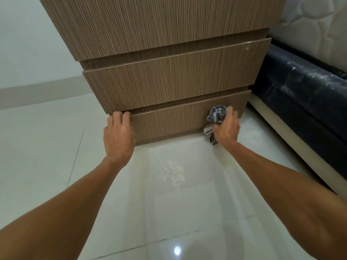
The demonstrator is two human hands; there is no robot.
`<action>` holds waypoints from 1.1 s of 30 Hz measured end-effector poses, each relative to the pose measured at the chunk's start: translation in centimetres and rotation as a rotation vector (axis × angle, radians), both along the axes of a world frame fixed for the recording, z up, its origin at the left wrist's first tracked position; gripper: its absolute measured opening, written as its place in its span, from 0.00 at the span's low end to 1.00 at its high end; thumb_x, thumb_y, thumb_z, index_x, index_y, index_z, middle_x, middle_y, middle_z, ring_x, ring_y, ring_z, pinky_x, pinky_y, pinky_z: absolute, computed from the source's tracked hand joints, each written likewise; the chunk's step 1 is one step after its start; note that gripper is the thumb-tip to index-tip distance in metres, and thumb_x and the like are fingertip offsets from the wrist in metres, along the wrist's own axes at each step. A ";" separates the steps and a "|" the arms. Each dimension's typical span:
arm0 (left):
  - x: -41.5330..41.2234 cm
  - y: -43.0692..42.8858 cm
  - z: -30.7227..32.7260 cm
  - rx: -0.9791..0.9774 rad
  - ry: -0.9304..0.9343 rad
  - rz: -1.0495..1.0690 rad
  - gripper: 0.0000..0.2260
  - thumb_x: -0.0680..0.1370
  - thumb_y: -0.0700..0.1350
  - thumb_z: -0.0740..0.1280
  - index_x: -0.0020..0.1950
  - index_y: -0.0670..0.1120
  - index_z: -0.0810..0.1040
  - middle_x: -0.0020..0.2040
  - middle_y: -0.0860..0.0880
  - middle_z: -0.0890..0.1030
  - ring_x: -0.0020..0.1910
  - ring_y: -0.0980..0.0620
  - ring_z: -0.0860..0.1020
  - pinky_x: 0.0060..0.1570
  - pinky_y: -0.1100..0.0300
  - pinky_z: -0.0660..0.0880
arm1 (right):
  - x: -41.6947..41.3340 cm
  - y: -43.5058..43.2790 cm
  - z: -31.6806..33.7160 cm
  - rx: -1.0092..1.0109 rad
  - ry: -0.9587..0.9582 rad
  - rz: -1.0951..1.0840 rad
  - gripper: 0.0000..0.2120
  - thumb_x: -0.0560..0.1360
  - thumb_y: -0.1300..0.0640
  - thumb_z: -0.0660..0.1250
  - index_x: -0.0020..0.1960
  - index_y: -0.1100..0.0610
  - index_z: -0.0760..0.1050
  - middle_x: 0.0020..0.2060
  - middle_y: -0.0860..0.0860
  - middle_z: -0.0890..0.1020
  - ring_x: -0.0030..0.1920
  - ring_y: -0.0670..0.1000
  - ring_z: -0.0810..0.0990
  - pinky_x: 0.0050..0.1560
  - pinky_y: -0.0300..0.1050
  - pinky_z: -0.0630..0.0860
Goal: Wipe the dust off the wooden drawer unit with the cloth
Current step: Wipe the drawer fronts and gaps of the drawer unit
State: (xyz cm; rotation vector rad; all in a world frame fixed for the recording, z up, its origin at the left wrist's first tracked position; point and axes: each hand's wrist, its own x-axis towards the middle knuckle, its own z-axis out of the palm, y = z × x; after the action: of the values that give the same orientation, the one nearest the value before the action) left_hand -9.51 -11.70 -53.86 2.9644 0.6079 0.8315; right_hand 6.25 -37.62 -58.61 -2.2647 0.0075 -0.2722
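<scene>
We are pressing our right hand (pixel 226 126), at the right of centre in the frame, against the face of the bottom drawer (pixel 176 122), with its fingers closed around a bunched grey-and-white cloth (pixel 216 114). The wad is touching the drawer front near its right end, and a loose tail of the cloth is hanging down below our palm to the floor line. We are resting our left hand (pixel 118 136), at the left of centre, on the left end of the same drawer; its fingers are curled over the drawer's top edge and are holding nothing else.

The wooden drawer unit (pixel 165 40) is filling the upper middle of the frame, its striped brown fronts stepping outward toward the top, with the middle drawer (pixel 169 81) just above our hands. A small pale smudge is showing near the upper right corner of that middle drawer.

The unit is standing on a glossy pale tiled floor (pixel 169 194), which is reflecting a point of light at the lower centre. At the right edge a dark bed base (pixel 304 102), flecked with white marks, is lying beside the unit, with a quilted white mattress (pixel 315 23) on top of it. A pale wall (pixel 28 44) is filling the upper left.
</scene>
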 end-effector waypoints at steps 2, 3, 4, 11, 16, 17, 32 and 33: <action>0.0 0.0 0.1 -0.004 0.002 0.004 0.17 0.74 0.33 0.67 0.63 0.40 0.72 0.55 0.40 0.74 0.51 0.40 0.73 0.44 0.46 0.75 | 1.0 -1.2 0.5 0.086 0.070 -0.137 0.25 0.71 0.62 0.73 0.64 0.57 0.66 0.61 0.57 0.72 0.58 0.57 0.76 0.56 0.48 0.73; 0.0 0.0 0.1 -0.004 0.002 0.003 0.17 0.74 0.33 0.67 0.63 0.40 0.72 0.55 0.40 0.74 0.51 0.40 0.73 0.44 0.46 0.75 | 1.7 -1.8 0.7 0.163 0.125 -0.219 0.25 0.72 0.63 0.72 0.65 0.56 0.66 0.63 0.58 0.71 0.59 0.58 0.76 0.55 0.48 0.74; 0.0 0.0 0.2 -0.002 0.002 0.000 0.17 0.74 0.32 0.67 0.62 0.40 0.72 0.54 0.40 0.74 0.51 0.39 0.73 0.43 0.46 0.75 | 2.4 -2.5 0.8 0.262 0.193 -0.305 0.26 0.73 0.63 0.72 0.67 0.55 0.65 0.65 0.58 0.70 0.59 0.59 0.76 0.53 0.47 0.74; 0.0 0.6 -0.3 0.032 -0.028 -0.023 0.17 0.73 0.31 0.67 0.61 0.40 0.72 0.53 0.41 0.74 0.49 0.40 0.73 0.40 0.48 0.75 | 4.1 -3.1 0.1 0.863 0.508 -0.473 0.22 0.74 0.62 0.68 0.66 0.56 0.69 0.57 0.55 0.79 0.47 0.55 0.82 0.40 0.47 0.81; 0.0 1.2 -0.7 0.052 -0.048 -0.048 0.17 0.74 0.33 0.67 0.62 0.41 0.72 0.54 0.41 0.74 0.49 0.41 0.73 0.43 0.48 0.75 | 1.5 1.0 -0.7 1.111 0.634 -0.357 0.15 0.71 0.71 0.64 0.57 0.64 0.72 0.49 0.60 0.82 0.41 0.61 0.84 0.44 0.62 0.82; -0.1 1.3 -0.8 0.055 -0.051 -0.052 0.17 0.74 0.33 0.67 0.62 0.41 0.72 0.54 0.41 0.74 0.49 0.42 0.73 0.44 0.49 0.75 | 0.7 2.2 -0.8 1.158 0.644 -0.319 0.15 0.71 0.72 0.63 0.57 0.66 0.72 0.49 0.62 0.82 0.43 0.63 0.84 0.46 0.64 0.81; -0.2 2.1 -1.3 0.044 -0.102 -0.099 0.22 0.69 0.31 0.68 0.62 0.43 0.73 0.55 0.43 0.75 0.50 0.43 0.73 0.44 0.52 0.73 | -7.8 17.5 -3.3 1.267 0.754 -0.171 0.13 0.69 0.78 0.63 0.44 0.61 0.72 0.42 0.60 0.82 0.40 0.62 0.83 0.45 0.61 0.81; -0.3 2.2 -1.4 0.046 -0.105 -0.105 0.23 0.69 0.31 0.68 0.63 0.43 0.73 0.56 0.43 0.75 0.50 0.43 0.73 0.44 0.52 0.73 | -8.3 18.6 -3.5 1.271 0.762 -0.156 0.13 0.69 0.77 0.63 0.46 0.63 0.74 0.44 0.62 0.82 0.41 0.62 0.83 0.45 0.62 0.81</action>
State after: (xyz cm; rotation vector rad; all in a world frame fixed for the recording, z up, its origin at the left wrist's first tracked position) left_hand -9.79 -9.51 -55.24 2.9400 0.4311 0.9966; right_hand -2.04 -18.98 -62.12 -0.9788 0.5825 0.4369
